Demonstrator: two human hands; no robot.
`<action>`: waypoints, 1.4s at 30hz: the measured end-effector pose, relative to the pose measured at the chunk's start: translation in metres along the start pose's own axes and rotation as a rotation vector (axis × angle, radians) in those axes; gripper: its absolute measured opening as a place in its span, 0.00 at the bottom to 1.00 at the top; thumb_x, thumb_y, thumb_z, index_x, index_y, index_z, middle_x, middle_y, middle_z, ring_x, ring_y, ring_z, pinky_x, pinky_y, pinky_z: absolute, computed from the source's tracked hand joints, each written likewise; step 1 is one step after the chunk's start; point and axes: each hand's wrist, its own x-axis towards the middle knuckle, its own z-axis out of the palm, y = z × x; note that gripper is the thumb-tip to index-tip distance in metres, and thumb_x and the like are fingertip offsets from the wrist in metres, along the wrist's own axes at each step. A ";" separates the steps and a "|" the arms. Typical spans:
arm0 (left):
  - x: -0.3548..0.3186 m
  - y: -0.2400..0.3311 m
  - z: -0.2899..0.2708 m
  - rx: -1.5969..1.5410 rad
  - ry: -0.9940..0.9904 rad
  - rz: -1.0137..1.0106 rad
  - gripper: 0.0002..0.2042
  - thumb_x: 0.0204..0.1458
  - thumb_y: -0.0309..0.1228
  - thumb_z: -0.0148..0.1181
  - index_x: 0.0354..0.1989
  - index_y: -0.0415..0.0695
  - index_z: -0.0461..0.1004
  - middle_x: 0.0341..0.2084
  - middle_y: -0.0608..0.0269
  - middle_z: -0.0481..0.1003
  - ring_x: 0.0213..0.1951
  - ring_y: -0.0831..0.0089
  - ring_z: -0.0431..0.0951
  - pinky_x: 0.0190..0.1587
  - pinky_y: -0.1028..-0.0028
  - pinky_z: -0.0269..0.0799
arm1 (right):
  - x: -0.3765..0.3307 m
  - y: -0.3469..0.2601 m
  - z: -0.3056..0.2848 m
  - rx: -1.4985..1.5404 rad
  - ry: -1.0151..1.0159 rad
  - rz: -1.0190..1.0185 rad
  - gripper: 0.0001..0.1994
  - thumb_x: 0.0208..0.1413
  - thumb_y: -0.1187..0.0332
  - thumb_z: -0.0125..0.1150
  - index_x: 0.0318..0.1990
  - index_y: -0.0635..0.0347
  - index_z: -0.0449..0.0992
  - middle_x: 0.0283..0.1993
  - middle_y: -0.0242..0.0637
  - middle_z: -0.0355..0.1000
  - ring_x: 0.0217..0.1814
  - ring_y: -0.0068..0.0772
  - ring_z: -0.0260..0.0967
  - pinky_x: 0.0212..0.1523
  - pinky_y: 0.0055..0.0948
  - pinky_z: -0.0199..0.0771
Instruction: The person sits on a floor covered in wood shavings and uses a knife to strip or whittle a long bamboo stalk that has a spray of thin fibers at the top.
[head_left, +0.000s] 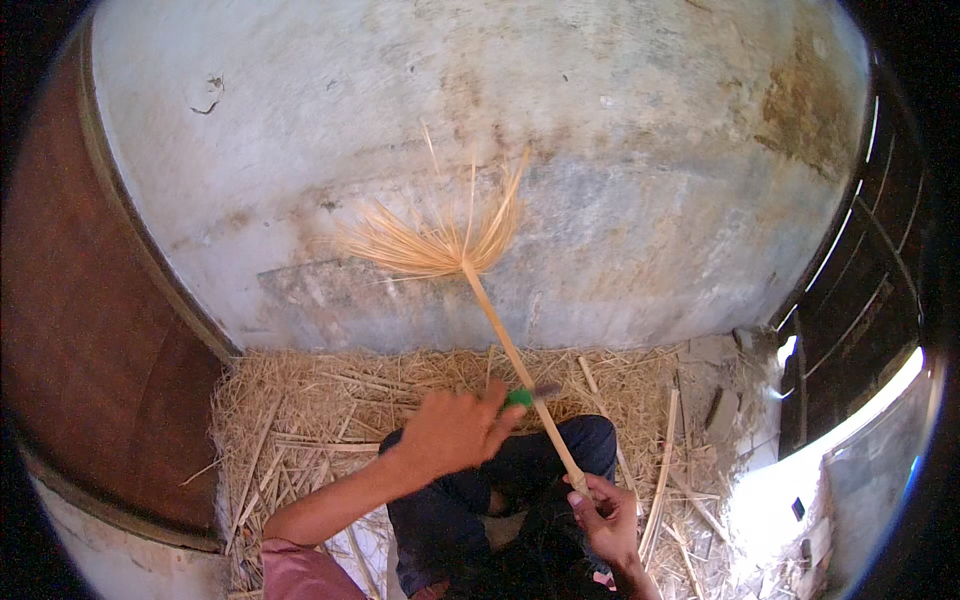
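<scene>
while one long bamboo stick (505, 340) slanted up across the middle of the view, two bare hands worked on it. the right hand (605, 515) was closed around the stick's lower end, just above the person's lap. the left hand (452, 430) was clenched on the green handle of one small knife (528, 394), whose blade lay against the stick about midway along the shaft. the stick was pale yellow, smooth, thin and straight, and its far end was split into many fine, stiff slivers that fanned out like a brush in front of the wall (600, 150). that wall was one broad face of rough plaster, grey-white, stained brown and cracked in places. beneath it lay a loose bed of dry straw and shavings (320, 410), tangled and fibrous, with several flat split strips scattered to the right. one rust-brown panel (90, 330) stood at the left, its surface smooth and dull. the person's dark trousers (470, 500) showed below the hands.
</scene>
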 end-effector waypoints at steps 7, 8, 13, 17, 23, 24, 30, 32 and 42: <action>0.029 -0.054 0.006 0.036 0.052 -0.209 0.20 0.70 0.47 0.50 0.44 0.38 0.74 0.13 0.50 0.75 0.18 0.46 0.80 0.20 0.54 0.74 | -0.001 0.024 -0.005 -0.121 0.064 -0.024 0.15 0.62 0.68 0.70 0.54 0.66 0.83 0.41 0.37 0.85 0.42 0.19 0.76 0.46 0.26 0.76; 0.026 -0.052 0.005 0.051 0.042 -0.178 0.21 0.70 0.47 0.50 0.44 0.38 0.75 0.13 0.49 0.75 0.18 0.46 0.80 0.20 0.53 0.74 | -0.002 0.022 -0.005 -0.134 0.055 -0.013 0.15 0.62 0.68 0.70 0.54 0.66 0.83 0.42 0.37 0.85 0.43 0.19 0.76 0.46 0.26 0.76; 0.009 -0.010 -0.011 -0.082 -0.050 -0.024 0.21 0.70 0.47 0.51 0.44 0.37 0.75 0.14 0.46 0.75 0.19 0.42 0.80 0.23 0.50 0.76 | -0.006 -0.001 -0.002 0.012 0.005 0.031 0.15 0.63 0.68 0.69 0.54 0.64 0.83 0.37 0.33 0.83 0.38 0.18 0.74 0.43 0.26 0.75; 0.028 -0.056 -0.007 -0.031 0.037 -0.230 0.21 0.69 0.46 0.51 0.47 0.36 0.75 0.18 0.41 0.76 0.23 0.38 0.80 0.28 0.44 0.75 | -0.005 0.001 -0.004 -0.069 -0.015 -0.101 0.16 0.66 0.67 0.65 0.56 0.68 0.81 0.24 0.21 0.69 0.23 0.12 0.59 0.26 0.19 0.56; 0.028 -0.054 -0.021 -0.051 0.014 -0.179 0.20 0.70 0.45 0.50 0.46 0.37 0.76 0.17 0.41 0.76 0.23 0.39 0.80 0.27 0.45 0.76 | -0.012 0.006 -0.006 0.101 -0.076 0.038 0.16 0.67 0.67 0.64 0.56 0.68 0.80 0.24 0.23 0.69 0.22 0.13 0.59 0.24 0.21 0.56; 0.020 -0.047 -0.016 -0.086 -0.001 -0.151 0.21 0.70 0.46 0.49 0.48 0.37 0.77 0.18 0.41 0.76 0.24 0.38 0.80 0.28 0.44 0.76 | -0.011 0.007 -0.007 0.095 -0.080 0.018 0.16 0.68 0.67 0.64 0.57 0.68 0.80 0.24 0.23 0.68 0.22 0.14 0.59 0.24 0.21 0.56; 0.036 -0.091 -0.014 0.050 0.104 -0.243 0.21 0.69 0.48 0.51 0.46 0.38 0.77 0.18 0.41 0.77 0.24 0.38 0.80 0.28 0.45 0.76 | -0.014 0.004 -0.008 0.104 -0.121 0.044 0.16 0.69 0.66 0.62 0.56 0.68 0.80 0.23 0.22 0.66 0.21 0.14 0.57 0.22 0.20 0.52; 0.037 -0.094 -0.012 0.097 0.124 -0.246 0.21 0.69 0.49 0.52 0.44 0.39 0.77 0.18 0.42 0.77 0.24 0.39 0.81 0.28 0.45 0.75 | -0.015 0.006 -0.008 0.127 -0.124 0.064 0.15 0.69 0.66 0.61 0.56 0.68 0.80 0.23 0.22 0.65 0.21 0.13 0.56 0.22 0.19 0.51; -0.009 -0.038 0.058 -1.272 0.018 -0.290 0.16 0.63 0.38 0.67 0.31 0.46 0.66 0.31 0.49 0.81 0.37 0.56 0.85 0.36 0.57 0.79 | 0.018 0.018 -0.036 0.235 -0.212 0.066 0.14 0.70 0.65 0.59 0.57 0.64 0.77 0.25 0.25 0.66 0.22 0.15 0.59 0.23 0.21 0.56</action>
